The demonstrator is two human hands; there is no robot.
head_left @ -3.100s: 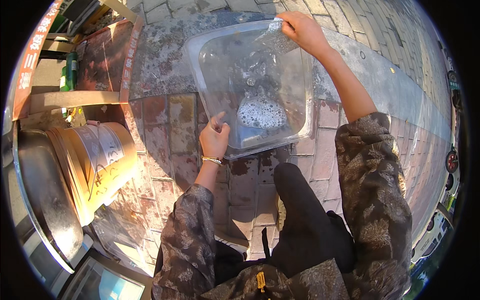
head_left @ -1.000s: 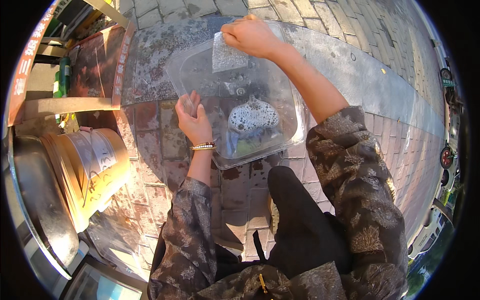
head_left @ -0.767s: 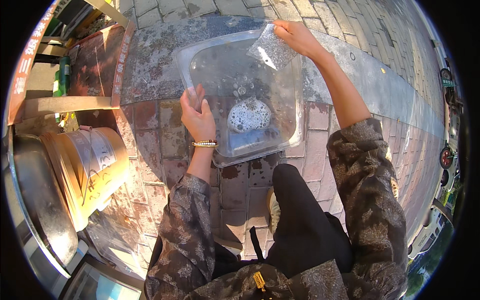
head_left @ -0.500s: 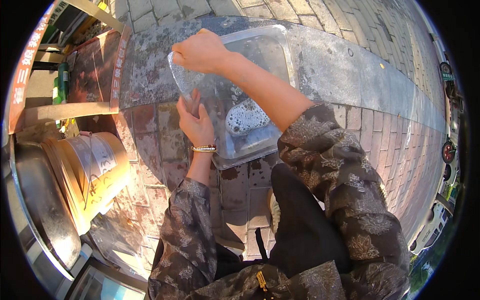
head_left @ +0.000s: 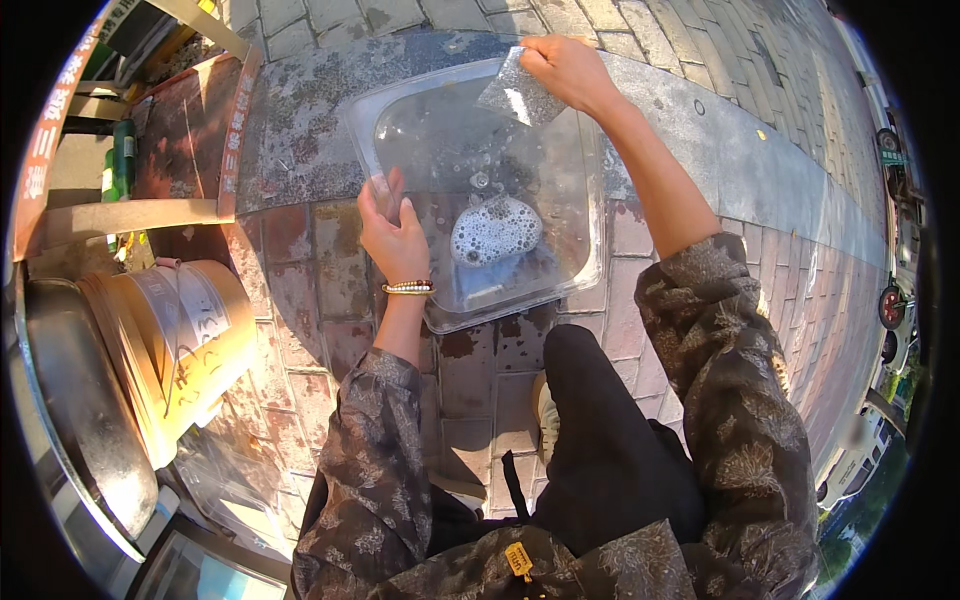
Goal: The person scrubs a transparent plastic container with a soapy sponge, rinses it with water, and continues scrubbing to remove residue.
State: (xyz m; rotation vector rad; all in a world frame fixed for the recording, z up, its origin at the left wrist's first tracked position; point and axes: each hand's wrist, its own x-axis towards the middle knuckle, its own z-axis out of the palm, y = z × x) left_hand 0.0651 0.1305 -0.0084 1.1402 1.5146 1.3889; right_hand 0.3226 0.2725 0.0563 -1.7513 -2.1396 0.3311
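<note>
A clear rectangular plastic tub (head_left: 585,235) stands tilted before me. A patch of white suds (head_left: 497,231) and scattered bubbles cling to its inside. My left hand (head_left: 393,237), with a beaded bracelet on the wrist, is closed on the tub's left side, thumb toward me. At the far right corner my right hand (head_left: 572,72) pinches a thin, silvery, sparkling scouring cloth (head_left: 520,92), which hangs over the tub's upper rim; its exact material is hard to make out.
Wet paving bricks (head_left: 470,370) lie under the tub, with a grey stone strip (head_left: 680,130) beyond. At left stand a yellow bucket (head_left: 215,335), a metal basin (head_left: 85,390) and a wooden frame (head_left: 135,222) with green bottles (head_left: 123,155). Parked vehicles line the far right.
My right hand has swept from the tub's upper left corner to its upper right, carrying the scouring cloth. The left hand keeps its grip on the tub's side.
</note>
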